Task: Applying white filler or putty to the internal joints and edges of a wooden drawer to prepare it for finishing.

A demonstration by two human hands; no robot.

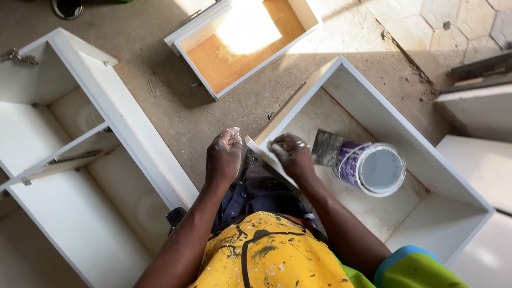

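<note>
While the right hand [292, 154] pinches the box's edge [261, 146], fingers together, the left hand [224, 157] hovers half-curled, holding nothing.

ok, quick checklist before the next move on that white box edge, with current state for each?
1. Right hand on the near edge of the white box: ok, fingers rest on it.
2. Left hand clear of the edge: ok, held beside it over the floor.
3. Putty knife within reach: ok, lies inside the box.
4. Purple can stable: ok, lying on its side in the box.
5. Filler on fingertips: cannot tell.
</note>
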